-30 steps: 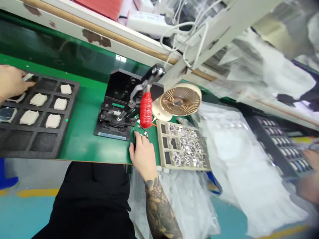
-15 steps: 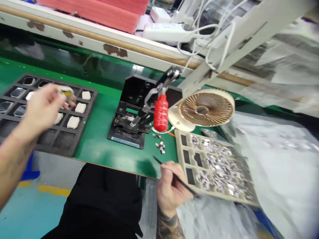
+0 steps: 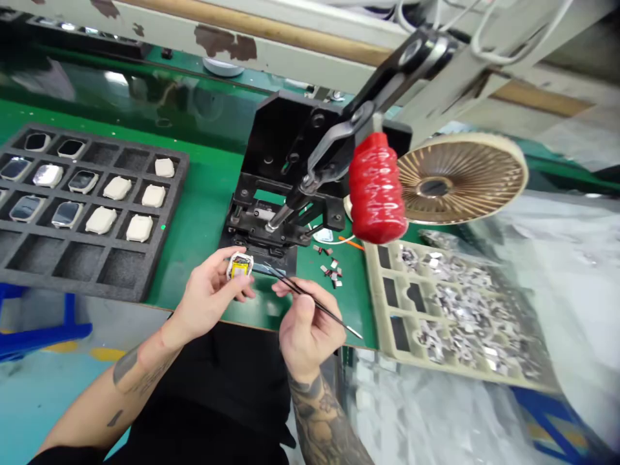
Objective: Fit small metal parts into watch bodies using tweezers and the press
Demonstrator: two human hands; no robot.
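Green worktop (image 3: pixel 203 213) lies under my hands. My left hand (image 3: pixel 208 294) pinches a small white watch case (image 3: pixel 239 265) between thumb and fingertips, its yellow inside turned up, just in front of the black press (image 3: pixel 281 194) with the red handle (image 3: pixel 376 188). My right hand (image 3: pixel 305 316) is closed around thin black tweezers (image 3: pixel 310 298), whose tip points toward the case, close beside it. A few tiny metal parts (image 3: pixel 330 270) lie loose on the worktop near the tweezers. To my left sits a dark foam tray (image 3: pixel 116 265) holding more cases; to my right a beige tray (image 3: pixel 382 303) of shiny bits and a small fan (image 3: pixel 458 177). I can read no writing or label anywhere.
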